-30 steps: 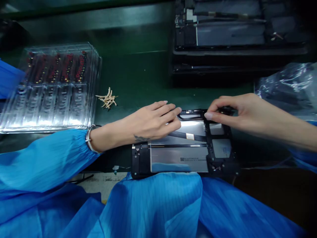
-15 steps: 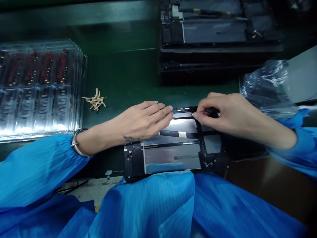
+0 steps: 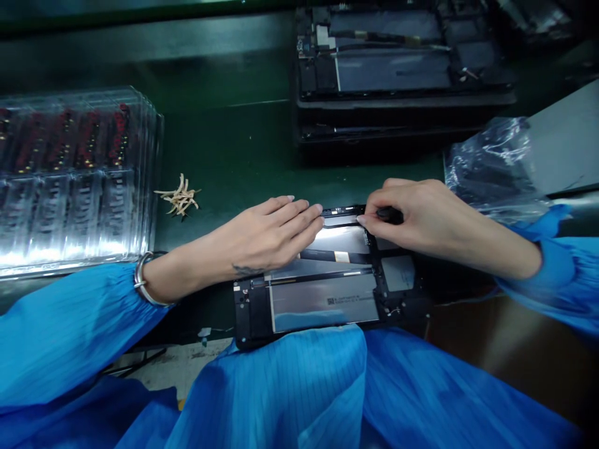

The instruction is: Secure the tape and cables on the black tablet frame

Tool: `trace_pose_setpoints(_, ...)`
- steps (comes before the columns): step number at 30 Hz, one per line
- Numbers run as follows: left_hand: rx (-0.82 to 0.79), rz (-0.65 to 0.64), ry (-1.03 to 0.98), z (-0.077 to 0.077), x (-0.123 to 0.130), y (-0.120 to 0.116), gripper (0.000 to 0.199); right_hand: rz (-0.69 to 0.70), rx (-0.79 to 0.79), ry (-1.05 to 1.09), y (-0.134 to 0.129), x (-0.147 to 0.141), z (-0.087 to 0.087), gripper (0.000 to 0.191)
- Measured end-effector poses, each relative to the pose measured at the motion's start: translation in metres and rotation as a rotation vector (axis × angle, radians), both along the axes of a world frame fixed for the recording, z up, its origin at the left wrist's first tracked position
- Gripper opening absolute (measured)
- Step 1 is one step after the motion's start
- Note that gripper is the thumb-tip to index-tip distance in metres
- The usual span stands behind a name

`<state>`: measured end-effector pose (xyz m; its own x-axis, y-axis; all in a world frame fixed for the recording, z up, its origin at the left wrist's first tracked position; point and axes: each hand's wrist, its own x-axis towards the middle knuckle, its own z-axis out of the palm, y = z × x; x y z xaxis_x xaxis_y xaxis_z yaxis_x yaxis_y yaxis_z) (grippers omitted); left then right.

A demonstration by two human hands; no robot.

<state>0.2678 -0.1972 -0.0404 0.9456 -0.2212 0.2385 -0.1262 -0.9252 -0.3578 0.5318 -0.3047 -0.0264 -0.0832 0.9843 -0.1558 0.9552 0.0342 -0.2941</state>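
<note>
An opened tablet-like device (image 3: pixel 327 305), with silver battery-like panels and dark ribbon cables in a black frame, lies in front of me against my blue garment. Across its upper left part rests my left hand (image 3: pixel 281 234), fingers stretched out flat and hiding that corner. My right hand (image 3: pixel 402 212) is closed in a pinch at the upper edge of the device, right of the left fingertips. Something dark shows within its curled fingers, too hidden to name.
Stacked clear plastic trays (image 3: pixel 79 206) with red and black parts stand at left. Beside them lies a small pile of pale strips (image 3: pixel 180 196). Similar opened devices (image 3: pixel 393 68) are stacked at the back. A clear plastic bag (image 3: pixel 489 165) and a grey panel (image 3: pixel 566 137) are at right.
The view has shifted slightly, so most things sit a little lower in it. Both hands keep nearly the same place and pose on the device.
</note>
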Motion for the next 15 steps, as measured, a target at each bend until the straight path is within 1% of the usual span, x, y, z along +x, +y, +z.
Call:
trace_pose_setpoints(7, 0.028, 0.007, 0.001, 0.002, 0.001, -0.003, 0.035, 0.03, 0.034, -0.021, -0.002, 0.0, -0.004, 0.029)
trace_pose_setpoints(10, 0.024, 0.028, 0.028, 0.005, 0.009, -0.006, 0.036, 0.029, 0.035, -0.033, 0.0, -0.001, -0.005, 0.026)
trace_pose_setpoints(12, 0.017, 0.063, 0.069, 0.008, 0.016, -0.01, 0.038, 0.046, 0.037, -0.031, 0.001, -0.001, -0.002, 0.024)
trace_pose_setpoints(13, 0.013, 0.091, 0.092, 0.009, 0.021, -0.012, 0.039, 0.06, 0.069, -0.029, -0.001, 0.0, 0.001, 0.023)
trace_pose_setpoints(15, 0.001, 0.147, 0.128, 0.01, 0.029, -0.016, 0.042, 0.048, 0.229, 0.006, -0.011, -0.002, 0.011, 0.025)
